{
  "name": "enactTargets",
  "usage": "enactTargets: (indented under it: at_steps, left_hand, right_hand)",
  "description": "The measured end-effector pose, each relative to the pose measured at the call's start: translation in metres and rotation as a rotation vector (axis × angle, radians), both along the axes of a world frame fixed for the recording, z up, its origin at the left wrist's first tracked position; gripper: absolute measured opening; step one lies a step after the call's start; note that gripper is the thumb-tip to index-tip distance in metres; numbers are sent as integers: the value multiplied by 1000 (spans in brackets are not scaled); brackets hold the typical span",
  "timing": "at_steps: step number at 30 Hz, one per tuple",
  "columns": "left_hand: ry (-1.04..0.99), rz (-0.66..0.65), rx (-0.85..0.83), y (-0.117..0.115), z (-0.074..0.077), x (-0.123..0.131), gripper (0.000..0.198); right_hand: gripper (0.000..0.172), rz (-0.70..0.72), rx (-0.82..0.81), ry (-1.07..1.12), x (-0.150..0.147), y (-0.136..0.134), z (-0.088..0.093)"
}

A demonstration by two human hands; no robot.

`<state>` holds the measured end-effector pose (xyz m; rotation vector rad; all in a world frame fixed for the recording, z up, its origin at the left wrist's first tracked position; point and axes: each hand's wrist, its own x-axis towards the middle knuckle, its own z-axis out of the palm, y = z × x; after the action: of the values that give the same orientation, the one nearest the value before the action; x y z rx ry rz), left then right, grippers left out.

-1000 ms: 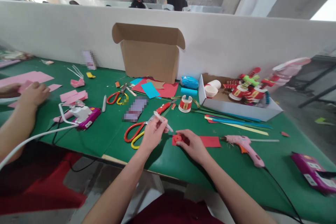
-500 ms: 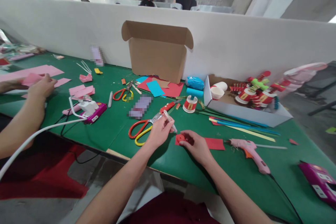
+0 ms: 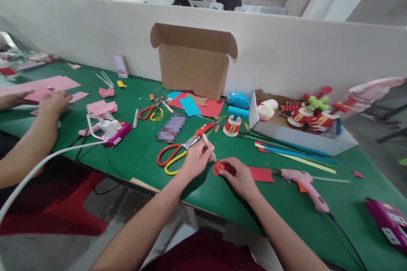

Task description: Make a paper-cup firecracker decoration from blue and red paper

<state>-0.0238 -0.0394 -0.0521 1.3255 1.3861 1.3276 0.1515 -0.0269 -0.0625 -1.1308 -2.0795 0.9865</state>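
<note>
My left hand (image 3: 197,156) is closed around a white pen (image 3: 212,153), its tip down at the edge of a small round red piece (image 3: 219,167). The fingers of my right hand (image 3: 238,174) press that round piece against a red paper strip (image 3: 261,174), which lies flat on the table and runs out past the right side of the hand. Just beyond my left hand lie large scissors (image 3: 171,163) with one red and one yellow handle. To the right of the strip rests a pink glue gun (image 3: 303,183) with a clear glue stick in its back.
A white box (image 3: 305,139) with decorated paper cups stands at the right, and a single cup (image 3: 232,126) is left of it. Coloured strips (image 3: 300,154) lie in front. A co-worker's hands (image 3: 52,102) hold pink paper at the left, near a purple power strip (image 3: 117,134).
The view has shifted slightly. Both my hands stay nearly in place, with the pen's tip still at the red round piece.
</note>
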Motion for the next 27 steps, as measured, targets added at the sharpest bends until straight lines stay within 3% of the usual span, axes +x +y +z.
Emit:
enactTargets:
  at_steps: [17,27]
  left_hand:
    - [41,-10,-11,0,-3,1,16]
    - [115,18,-17,-14,1,-4,17]
  right_hand:
    - [18,-5,-12,27,0,0,-2]
    - [17,-2,-27,14,0,0,0]
